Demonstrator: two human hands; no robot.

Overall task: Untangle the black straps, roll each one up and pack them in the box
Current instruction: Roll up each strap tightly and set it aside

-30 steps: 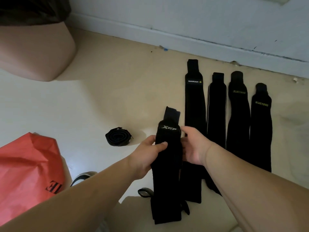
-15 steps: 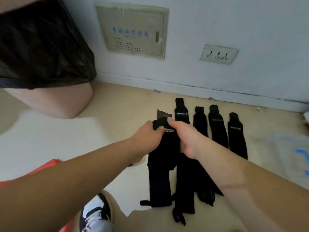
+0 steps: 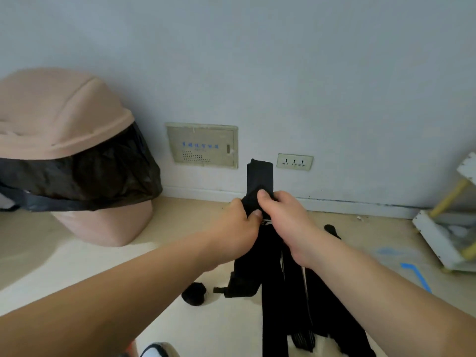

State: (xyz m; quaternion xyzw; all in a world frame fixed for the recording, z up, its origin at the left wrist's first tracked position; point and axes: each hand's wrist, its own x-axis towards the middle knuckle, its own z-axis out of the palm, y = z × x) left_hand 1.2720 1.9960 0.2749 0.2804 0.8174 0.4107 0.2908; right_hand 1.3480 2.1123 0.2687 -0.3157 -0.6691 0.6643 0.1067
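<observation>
Both hands hold one black strap [image 3: 259, 176] up in front of the wall. My left hand [image 3: 235, 228] grips it from the left and my right hand [image 3: 284, 222] pinches it from the right, thumb on top. Its upper end sticks up above my fingers and the rest hangs down to the floor [image 3: 180, 222]. Several other black straps [image 3: 296, 287] lie flat on the floor beneath my right forearm, partly hidden. A rolled black strap [image 3: 194, 293] sits on the floor to the left of them. No box is in view.
A tan lidded bin [image 3: 61, 119] with a black bag stands at the left against the wall. A white rack [image 3: 438, 240] with yellow bars is at the right edge. Blue tape [image 3: 417, 275] marks the floor. A shoe tip [image 3: 157, 351] shows at the bottom.
The strap has come up off the floor, lifted by both hands near its top end. The view has tilted upward, so the wall and bin fill more of the frame.
</observation>
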